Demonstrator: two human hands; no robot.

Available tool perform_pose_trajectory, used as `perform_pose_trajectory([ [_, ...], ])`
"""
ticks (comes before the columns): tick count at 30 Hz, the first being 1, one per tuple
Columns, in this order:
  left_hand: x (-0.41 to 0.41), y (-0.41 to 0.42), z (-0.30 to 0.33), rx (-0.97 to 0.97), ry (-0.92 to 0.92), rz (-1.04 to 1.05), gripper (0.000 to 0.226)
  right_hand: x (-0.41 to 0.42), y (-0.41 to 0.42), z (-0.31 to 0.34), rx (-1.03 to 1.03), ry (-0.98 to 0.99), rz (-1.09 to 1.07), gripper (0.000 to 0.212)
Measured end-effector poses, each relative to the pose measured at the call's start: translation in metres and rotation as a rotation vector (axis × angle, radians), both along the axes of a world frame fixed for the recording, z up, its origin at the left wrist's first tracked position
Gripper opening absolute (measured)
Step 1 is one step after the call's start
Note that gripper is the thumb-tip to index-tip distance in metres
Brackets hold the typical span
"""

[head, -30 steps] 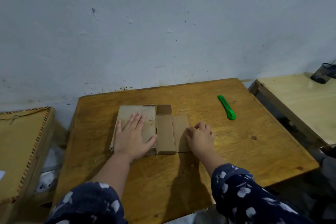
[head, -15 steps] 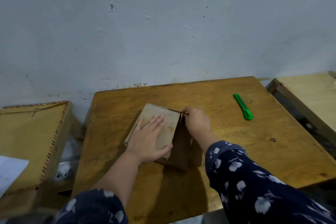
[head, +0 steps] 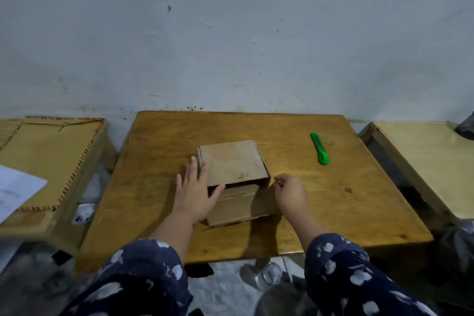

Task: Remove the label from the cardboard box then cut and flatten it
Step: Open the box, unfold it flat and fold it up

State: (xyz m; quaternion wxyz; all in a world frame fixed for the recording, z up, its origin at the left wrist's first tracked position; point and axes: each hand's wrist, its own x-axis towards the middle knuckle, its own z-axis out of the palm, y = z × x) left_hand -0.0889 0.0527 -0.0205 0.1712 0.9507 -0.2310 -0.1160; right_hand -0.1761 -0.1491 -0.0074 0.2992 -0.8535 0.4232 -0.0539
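Note:
The brown cardboard box [head: 232,161] lies in the middle of the wooden table [head: 333,208], partly folded, with one panel raised over another flap [head: 236,206] that lies toward me. Black handwriting shows on the top panel's near edge. My left hand [head: 195,194] rests flat against the box's left side, fingers straight, thumb at the gap under the top panel. My right hand [head: 291,191] sits at the box's near right corner with fingers loosely curled; I cannot tell whether it pinches the cardboard. A green utility knife [head: 319,148] lies to the right, apart from both hands.
A tan box with stitched edges [head: 51,159] and a white paper [head: 18,187] stand at the left. A pale wooden table [head: 423,161] stands at the right, with a dark object [head: 465,127] at its far edge. A grey wall rises behind.
The flat cardboard has been folded up and turned. My left hand slid from the top to the left side. My right hand moved from the far edge to the near right corner.

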Motion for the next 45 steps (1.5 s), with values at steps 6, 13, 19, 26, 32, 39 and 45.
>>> perform_pose_trajectory([
  [6, -0.045, -0.008, 0.003, -0.219, 0.212, 0.084, 0.083, -0.06, 0.002, -0.006, -0.005, -0.091, 0.069, 0.043],
  [13, -0.068, -0.009, -0.005, -0.258, 0.173, 0.105, 0.086, -0.074, -0.003, 0.001, -0.342, 0.011, 0.389, 0.042],
  [19, -0.059, -0.004, -0.013, -0.266, 0.19, 0.087, 0.089, -0.069, -0.013, 0.009, -0.479, -0.083, 0.434, 0.033],
  [26, -0.052, -0.004, -0.014, -0.244, 0.177, 0.037, 0.08, -0.037, -0.017, 0.04, -0.433, -0.353, 0.344, 0.029],
  [32, -0.046, -0.01, 0.01, -0.233, 0.056, 0.118, 0.082, -0.01, -0.019, 0.052, -0.402, -0.371, 0.28, 0.03],
  [39, -0.02, -0.037, 0.046, -0.433, -0.211, 0.071, 0.063, -0.003, -0.022, 0.045, -0.347, -0.372, 0.252, 0.029],
  [45, 0.008, -0.048, 0.047, -0.444, -0.232, 0.126, 0.05, 0.007, -0.027, 0.042, -0.153, -0.336, 0.164, 0.039],
])
